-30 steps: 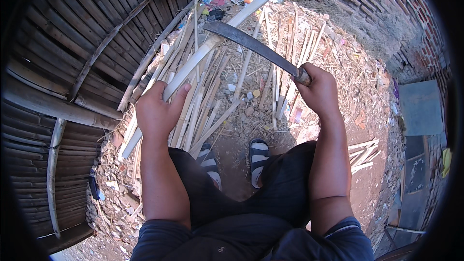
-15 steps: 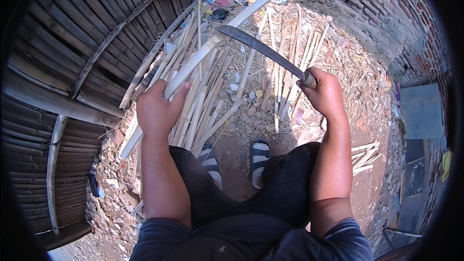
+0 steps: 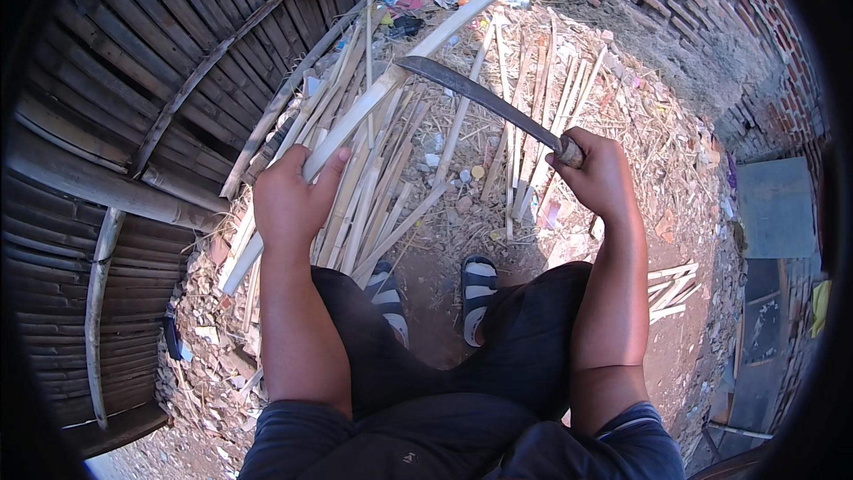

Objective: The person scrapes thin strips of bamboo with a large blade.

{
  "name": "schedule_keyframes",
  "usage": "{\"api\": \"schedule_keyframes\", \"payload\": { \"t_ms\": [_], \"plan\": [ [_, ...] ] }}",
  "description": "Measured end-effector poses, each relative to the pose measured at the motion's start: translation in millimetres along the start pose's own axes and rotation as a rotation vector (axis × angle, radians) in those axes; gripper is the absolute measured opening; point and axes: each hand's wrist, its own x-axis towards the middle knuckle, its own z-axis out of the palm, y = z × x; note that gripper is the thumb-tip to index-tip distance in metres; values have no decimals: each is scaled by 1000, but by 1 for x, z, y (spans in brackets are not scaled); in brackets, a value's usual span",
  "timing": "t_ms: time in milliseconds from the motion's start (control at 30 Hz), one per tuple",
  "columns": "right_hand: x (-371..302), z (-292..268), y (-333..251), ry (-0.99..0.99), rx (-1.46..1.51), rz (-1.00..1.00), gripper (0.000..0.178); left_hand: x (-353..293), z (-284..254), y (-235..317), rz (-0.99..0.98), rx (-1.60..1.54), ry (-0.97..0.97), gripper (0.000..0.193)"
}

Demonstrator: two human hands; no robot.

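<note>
The long bamboo strip (image 3: 391,80) slants up and away over the heap of split bamboo (image 3: 400,187) on the ground. The left hand (image 3: 289,204) is wrapped round its lower part. The right hand (image 3: 600,178) is clenched on the handle of the curved knife (image 3: 471,93). Since a moment ago the blade tip has swung left and now meets the strip's edge, which suggests a fresh cut is starting. Sandalled feet (image 3: 480,289) rest below, a bamboo fence (image 3: 133,107) stands to the left, and a brick wall (image 3: 711,9) to the right.

fence (image 3: 133,124) left, bamboo strips (image 3: 373,178) ahead, wall (image 3: 711,27) right
</note>
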Motion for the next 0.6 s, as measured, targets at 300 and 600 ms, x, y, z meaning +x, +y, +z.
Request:
{"api": "schedule_keyframes", "payload": {
  "t_ms": [300, 600],
  "plan": [
    [0, 2, 2, -50, 74, -7, 26, 0, 1, 1, 5, -14, 23, 60],
    [-1, 3, 4, -94, 163, 13, 28, -1, 3, 0, 37, -35, 68, 58]
  ]
}}
